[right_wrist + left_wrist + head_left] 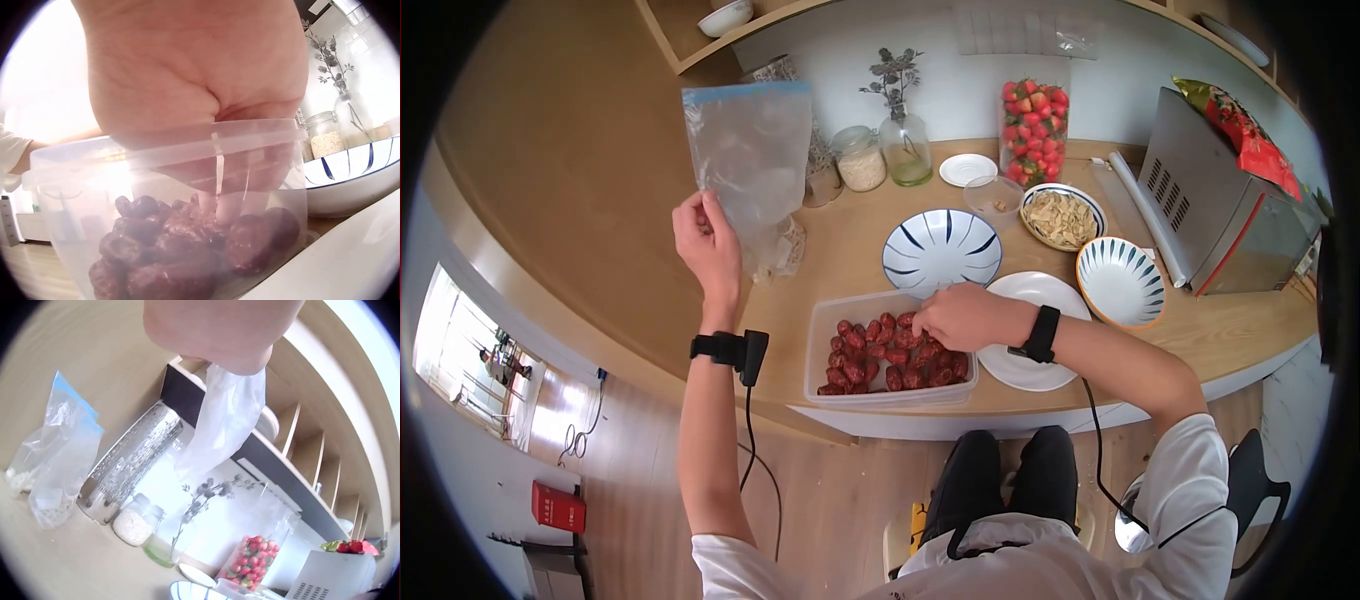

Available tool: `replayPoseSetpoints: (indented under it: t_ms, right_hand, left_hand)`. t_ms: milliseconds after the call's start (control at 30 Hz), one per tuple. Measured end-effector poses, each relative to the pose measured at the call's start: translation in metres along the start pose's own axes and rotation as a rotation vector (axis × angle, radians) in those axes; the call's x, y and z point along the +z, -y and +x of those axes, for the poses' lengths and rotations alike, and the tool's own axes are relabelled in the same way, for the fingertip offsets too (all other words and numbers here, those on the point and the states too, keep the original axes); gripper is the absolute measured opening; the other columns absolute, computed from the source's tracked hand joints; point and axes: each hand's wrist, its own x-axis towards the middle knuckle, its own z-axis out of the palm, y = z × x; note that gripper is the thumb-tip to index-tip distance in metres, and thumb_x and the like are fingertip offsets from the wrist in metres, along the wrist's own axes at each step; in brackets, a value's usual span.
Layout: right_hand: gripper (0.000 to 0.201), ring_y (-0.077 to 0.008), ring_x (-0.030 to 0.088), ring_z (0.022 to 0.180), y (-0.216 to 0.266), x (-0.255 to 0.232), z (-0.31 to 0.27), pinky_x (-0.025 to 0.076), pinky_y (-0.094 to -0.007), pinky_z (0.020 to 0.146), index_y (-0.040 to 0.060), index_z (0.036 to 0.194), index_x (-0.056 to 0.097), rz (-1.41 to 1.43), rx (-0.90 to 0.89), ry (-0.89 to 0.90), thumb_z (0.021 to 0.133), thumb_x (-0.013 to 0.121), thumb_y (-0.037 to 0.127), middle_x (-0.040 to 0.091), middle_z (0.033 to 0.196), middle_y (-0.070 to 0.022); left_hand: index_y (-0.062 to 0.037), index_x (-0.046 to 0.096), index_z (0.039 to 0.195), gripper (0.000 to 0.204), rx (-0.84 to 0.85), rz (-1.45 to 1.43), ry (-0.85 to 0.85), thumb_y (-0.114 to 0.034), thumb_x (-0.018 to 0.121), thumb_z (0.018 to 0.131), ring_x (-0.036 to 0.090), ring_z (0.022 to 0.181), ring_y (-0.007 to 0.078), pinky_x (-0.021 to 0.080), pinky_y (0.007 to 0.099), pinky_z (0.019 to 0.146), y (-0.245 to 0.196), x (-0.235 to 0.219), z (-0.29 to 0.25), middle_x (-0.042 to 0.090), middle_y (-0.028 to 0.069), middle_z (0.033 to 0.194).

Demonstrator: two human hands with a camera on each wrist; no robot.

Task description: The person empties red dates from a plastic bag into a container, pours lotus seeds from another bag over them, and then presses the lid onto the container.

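Note:
My left hand (708, 240) pinches the edge of a clear zip bag (755, 150) with a blue strip along its top, raised above the counter's left side. In the left wrist view the clear bag (231, 419) juts out from under the hand. My right hand (965, 315) reaches over the right wall of a clear plastic box (890, 397) that holds many dried red dates (855, 365). In the right wrist view its fingertips (228, 209) are down among the dates (181, 240); I cannot tell whether they pinch one.
Behind the box is a blue-striped plate (942, 250); a white plate (1030, 375) lies right of it. Farther right are a bowl of dried slices (1063, 218) and a striped bowl (1120, 280). A strawberry container (1035, 130), glass vase (905, 150), grain jar (860, 160) and filled zip bags (62, 462) stand behind.

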Motion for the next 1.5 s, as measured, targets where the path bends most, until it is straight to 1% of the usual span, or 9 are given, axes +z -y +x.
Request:
replayPoseSetpoints:
  t_ms: [167,233,333,433,767,967,1167,1400,1500]
  right_hand:
    - [0.019,-0.0309,0.065,0.083,-0.002,0.005,0.0,0.051,-0.0441,0.072,0.0149,0.097,0.07,-0.02,-0.033,0.003,0.083,0.059,0.012,0.067,0.087,-0.0075]
    - [0.018,-0.0288,0.065,0.084,-0.003,-0.001,-0.001,0.05,-0.0429,0.074,0.0154,0.097,0.07,-0.017,0.036,0.045,0.083,0.06,0.014,0.066,0.087,-0.0065]
    - [0.017,-0.0283,0.065,0.085,0.003,-0.004,-0.002,0.05,-0.042,0.074,0.0154,0.098,0.07,0.012,-0.012,0.058,0.083,0.063,0.016,0.066,0.089,-0.0058]
    - [0.018,-0.0286,0.065,0.087,0.004,-0.009,0.003,0.051,-0.0419,0.073,0.0147,0.099,0.07,0.04,-0.035,0.145,0.083,0.065,0.018,0.066,0.09,-0.0057]
    - [0.04,-0.0311,0.064,0.09,0.045,-0.036,0.03,0.053,-0.0424,0.073,0.0093,0.123,0.059,0.039,-0.155,0.436,0.085,0.065,0.02,0.062,0.098,-0.0142]
    - [0.026,-0.029,0.063,0.084,0.061,-0.014,0.063,0.052,-0.0418,0.068,0.0101,0.108,0.06,-0.001,-0.504,0.082,0.083,0.064,0.014,0.056,0.096,-0.0127]
    - [0.019,-0.0287,0.065,0.083,0.059,-0.009,0.062,0.052,-0.0423,0.067,0.0088,0.098,0.06,0.101,-0.445,0.286,0.082,0.067,0.017,0.059,0.092,-0.008]
    - [0.024,-0.0292,0.066,0.081,0.065,-0.012,0.06,0.053,-0.0413,0.07,0.0069,0.091,0.064,-0.122,-0.435,0.39,0.074,0.073,0.02,0.062,0.088,-0.0093]
    - [0.026,-0.0289,0.066,0.085,0.067,-0.014,0.05,0.052,-0.042,0.073,0.0083,0.098,0.065,-0.162,-0.407,0.403,0.077,0.072,0.02,0.062,0.09,-0.0088]
  left_hand:
    - [-0.0007,0.063,0.091,0.02,-0.062,0.118,0.188,-0.019,0.057,0.098,0.057,0.065,0.0173,0.046,0.0319,0.06,0.056,0.038,-0.048,0.059,0.0083,0.079]
    - [0.002,0.061,0.091,0.023,-0.575,-0.001,0.542,-0.02,0.057,0.097,0.065,0.063,0.0199,0.05,0.0326,0.058,0.075,0.047,-0.072,0.065,0.012,0.083]
    - [0.0057,0.057,0.095,0.022,-0.611,0.122,0.771,-0.016,0.054,0.098,0.07,0.065,0.0188,0.054,0.0289,0.056,0.111,0.054,-0.102,0.067,0.0149,0.085]
    - [0.0077,0.051,0.105,0.023,-1.001,-0.255,0.739,-0.015,0.052,0.098,0.07,0.07,0.0203,0.057,0.0284,0.06,0.116,0.058,-0.114,0.068,0.0167,0.09]
    - [0.0048,0.046,0.119,0.033,-1.168,-0.369,0.812,-0.018,0.054,0.096,0.071,0.076,0.0224,0.058,0.0304,0.063,0.112,0.069,-0.113,0.068,0.0151,0.099]
    - [0.0013,0.055,0.114,0.032,-0.851,0.04,0.814,-0.021,0.059,0.091,0.07,0.074,0.021,0.054,0.0309,0.062,0.089,0.042,-0.107,0.068,0.0138,0.1]
    - [-0.0019,0.056,0.117,0.038,-0.008,0.219,0.309,-0.011,0.065,0.081,0.06,0.098,0.0304,0.049,0.041,0.084,0.066,-0.005,-0.077,0.056,0.017,0.116]
    - [-0.004,0.055,0.123,0.047,0.034,0.544,0.287,-0.015,0.069,0.079,0.051,0.109,0.0372,0.043,0.0455,0.094,0.072,-0.019,-0.045,0.049,0.022,0.121]
    - [-0.0013,0.053,0.128,0.055,-0.059,0.618,0.52,-0.021,0.07,0.08,0.05,0.11,0.0374,0.042,0.0456,0.093,0.076,-0.017,-0.044,0.05,0.0209,0.123]
